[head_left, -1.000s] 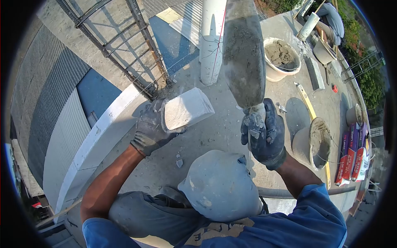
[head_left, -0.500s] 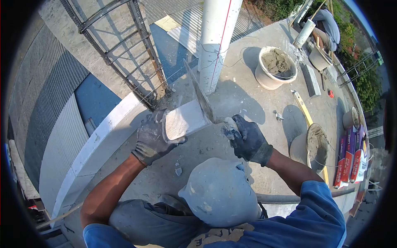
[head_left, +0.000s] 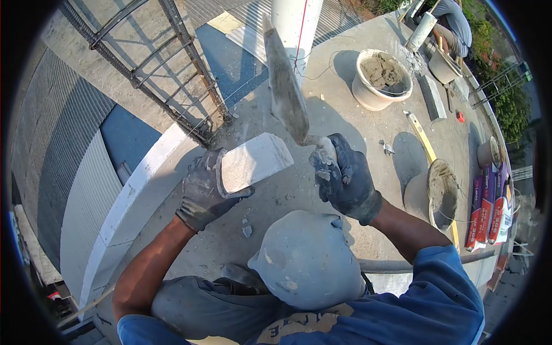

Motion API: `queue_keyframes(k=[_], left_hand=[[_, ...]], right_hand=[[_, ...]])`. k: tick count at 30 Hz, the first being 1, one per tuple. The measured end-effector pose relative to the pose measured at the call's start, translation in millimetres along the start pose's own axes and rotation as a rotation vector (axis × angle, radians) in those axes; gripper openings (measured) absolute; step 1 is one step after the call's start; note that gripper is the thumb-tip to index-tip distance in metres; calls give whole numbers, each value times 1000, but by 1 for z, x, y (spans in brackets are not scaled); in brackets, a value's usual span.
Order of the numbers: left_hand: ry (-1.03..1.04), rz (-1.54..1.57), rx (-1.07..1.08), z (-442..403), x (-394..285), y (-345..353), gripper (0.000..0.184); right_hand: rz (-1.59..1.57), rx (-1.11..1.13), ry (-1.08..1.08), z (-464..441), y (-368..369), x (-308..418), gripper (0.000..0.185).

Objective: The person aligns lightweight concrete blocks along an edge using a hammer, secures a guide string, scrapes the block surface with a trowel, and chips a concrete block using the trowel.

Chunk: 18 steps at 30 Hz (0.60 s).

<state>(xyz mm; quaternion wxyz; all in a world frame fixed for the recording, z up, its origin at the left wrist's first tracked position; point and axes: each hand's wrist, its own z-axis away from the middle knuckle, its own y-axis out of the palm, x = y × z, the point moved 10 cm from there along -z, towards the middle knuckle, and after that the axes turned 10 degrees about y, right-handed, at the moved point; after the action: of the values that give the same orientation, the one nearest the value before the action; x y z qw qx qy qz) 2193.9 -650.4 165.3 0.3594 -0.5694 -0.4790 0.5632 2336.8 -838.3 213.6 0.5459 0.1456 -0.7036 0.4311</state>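
My left hand (head_left: 207, 187), in a dark dusty glove, is closed on the left end of a cut white block (head_left: 257, 162), holding it above the concrete floor. The block's right end is rounded off at its corners. My right hand (head_left: 345, 175), gloved too, grips the mortar-smeared handle of a trowel (head_left: 287, 95). Its long grey blade points up and away, in front of the white pipe (head_left: 294, 34). Blade and block are apart, with a gap between them.
A rebar cage (head_left: 144, 69) rises at the upper left beside a low curved white wall (head_left: 129, 198). To the right are a mortar bucket (head_left: 374, 103), a tilted bucket (head_left: 417, 195), a yellow level (head_left: 421, 137) and printed bags (head_left: 487, 207). Another person (head_left: 451, 26) crouches far right.
The trowel blade has come away from the block's right end and swung upward, its face now turned toward me. My left hand and the block have shifted slightly; the view has tilted a little.
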Motion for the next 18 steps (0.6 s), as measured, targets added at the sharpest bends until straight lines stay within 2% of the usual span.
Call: queue_keyframes(k=[1, 3, 4, 5, 8, 10, 11, 12, 14, 15, 17, 18], left_hand=[[28, -71, -43, 2, -2, 0, 87], [66, -150, -98, -4, -1, -8, 85], [74, -136, -110, -5, -2, -9, 86], [76, -109, -100, 0, -5, -5, 86], [72, -73, -123, 3, -6, -7, 86], [34, -79, -62, 4, -7, -5, 90], [-6, -79, 6, 3, -4, 0, 95], [2, -85, -13, -2, -2, -3, 95], [126, -125, -150, 4, -16, -11, 84], [69, -46, -59, 4, -5, 1, 86], [85, -81, -86, 5, -5, 2, 86], [95, -132, -126, 7, -7, -2, 87]], right_hand=[[10, 0, 17, -1, 2, -7, 31], [163, 323, 477, 0, 28, -57, 30], [166, 325, 477, -3, 25, -56, 30], [249, 199, 203, -4, 13, -26, 26], [151, 9, -103, 3, -2, 23, 25], [184, 206, 312, 3, 37, -63, 29], [267, 132, 236, 5, 30, -66, 28], [276, 119, 222, -1, 23, -54, 28], [67, 70, 201, 7, 12, -29, 31], [-3, 56, 206, 13, 11, -27, 32], [43, -158, -39, 25, 3, -18, 42], [297, 31, 30, 21, 36, -73, 45]])
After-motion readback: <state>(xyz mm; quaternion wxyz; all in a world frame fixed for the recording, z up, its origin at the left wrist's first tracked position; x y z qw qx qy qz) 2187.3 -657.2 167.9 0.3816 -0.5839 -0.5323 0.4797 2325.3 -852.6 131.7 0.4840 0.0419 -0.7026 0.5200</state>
